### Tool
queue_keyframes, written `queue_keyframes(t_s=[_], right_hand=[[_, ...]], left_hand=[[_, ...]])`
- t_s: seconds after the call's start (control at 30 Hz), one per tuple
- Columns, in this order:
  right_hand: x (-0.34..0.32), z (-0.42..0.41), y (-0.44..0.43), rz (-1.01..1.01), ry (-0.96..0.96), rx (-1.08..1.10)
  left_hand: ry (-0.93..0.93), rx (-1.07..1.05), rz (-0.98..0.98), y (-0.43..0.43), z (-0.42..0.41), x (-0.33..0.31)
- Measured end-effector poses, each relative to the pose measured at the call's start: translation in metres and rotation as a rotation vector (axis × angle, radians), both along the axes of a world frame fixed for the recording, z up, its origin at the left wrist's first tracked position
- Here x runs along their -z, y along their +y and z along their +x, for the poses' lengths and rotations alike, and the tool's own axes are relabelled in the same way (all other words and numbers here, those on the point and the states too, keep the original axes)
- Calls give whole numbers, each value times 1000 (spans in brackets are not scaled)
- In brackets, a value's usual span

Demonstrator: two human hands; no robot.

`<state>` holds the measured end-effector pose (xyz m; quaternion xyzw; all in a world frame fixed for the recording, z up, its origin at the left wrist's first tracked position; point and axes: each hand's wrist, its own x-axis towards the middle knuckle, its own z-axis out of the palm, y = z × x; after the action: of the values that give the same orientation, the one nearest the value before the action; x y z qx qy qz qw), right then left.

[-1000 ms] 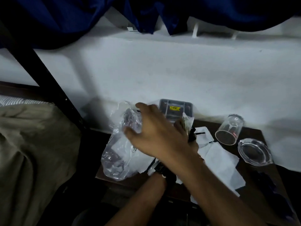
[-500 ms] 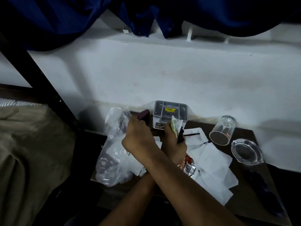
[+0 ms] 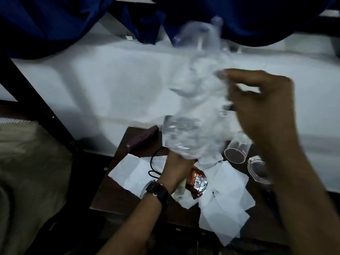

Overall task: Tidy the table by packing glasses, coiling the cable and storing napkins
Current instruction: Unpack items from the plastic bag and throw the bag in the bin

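Note:
A clear plastic bag [image 3: 195, 111], blurred by motion, hangs in the air above the small dark table [image 3: 110, 196]. My right hand [image 3: 261, 100] pinches its right side with curled fingers. My left hand [image 3: 175, 168], with a black watch on the wrist, reaches up to the bag's bottom, where its fingers are hidden. A clear glass [image 3: 236, 150] lies on its side at the table's back right. White napkins [image 3: 226, 197] are spread over the middle, with one more napkin [image 3: 132, 172] to the left. A black cable [image 3: 153, 168] loops beside my left hand.
A glass dish [image 3: 257, 171] sits by the tipped glass. A maroon case [image 3: 142, 139] lies at the table's back left and a shiny snack wrapper [image 3: 196, 181] by my left wrist. A white wall and blue curtain [image 3: 55, 19] stand behind, and bedding [image 3: 27, 162] lies left.
The plastic bag has been lifted from the table's left side high into the air by my right hand. The maroon case now lies on the table. My left hand rose towards the bag.

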<state>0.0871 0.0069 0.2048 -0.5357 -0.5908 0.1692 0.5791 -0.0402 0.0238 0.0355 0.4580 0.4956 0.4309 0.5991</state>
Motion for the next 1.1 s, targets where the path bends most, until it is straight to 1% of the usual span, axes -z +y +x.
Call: queue_keyframes(t_s=[0.07, 0.13, 0.2, 0.23, 0.33, 0.4, 0.43, 0.5, 0.6, 0.63, 0.67, 0.73, 0.77, 0.87, 0.9, 0.93, 0.97, 1.0, 1.07, 1.1], right_hand=[[11, 40, -17, -53, 31, 112], [38, 64, -28, -182, 78, 195], [71, 69, -33, -296, 41, 239], [87, 67, -34, -327, -2, 226], [124, 50, -32, -378, -88, 95], [138, 40, -32, -365, -125, 47], [143, 36, -32, -352, -109, 31], [148, 32, -34, -403, 34, -70], [148, 25, -39, -537, 340, -311], [148, 24, -42, -548, 368, -362], [146, 22, -44, -542, 350, -387], [141, 20, -50, -483, 227, -369], [139, 21, -53, -415, 144, -302], [127, 34, -63, -75, -125, 71], [120, 38, -66, -28, -184, 132], [118, 40, -69, -63, -201, 149], [117, 40, -72, -177, -151, 130], [117, 37, -75, -368, -8, 95], [117, 25, -77, -779, 462, 10], [118, 22, -75, -861, 721, -35]], left_hand=[[-106, -48, 16, 4, 0, -3], [-185, -102, -27, 6, 2, -9], [-229, -110, -61, 3, 6, -12], [-222, -98, -71, 2, 9, -12], [-167, -20, -64, -3, 16, -11], [-143, 26, -37, -7, 23, -7], [-131, 28, -24, -6, 24, -6], [-164, 38, -24, -5, 27, -5], [-231, 41, -23, -3, 30, -8], [-223, 36, -6, -2, 32, -9], [-206, 28, 18, -1, 33, -10], [-183, 8, 48, 1, 35, -10], [-181, -9, 47, 2, 35, -11], [-220, -111, 20, 9, 31, -15], [-244, -146, 1, 11, 30, -16], [-267, -176, -12, 12, 30, -17], [-286, -208, -16, 12, 32, -18], [-300, -249, -14, 12, 34, -18], [-312, -337, 5, 11, 40, -19], [-301, -354, 21, 10, 42, -20]])
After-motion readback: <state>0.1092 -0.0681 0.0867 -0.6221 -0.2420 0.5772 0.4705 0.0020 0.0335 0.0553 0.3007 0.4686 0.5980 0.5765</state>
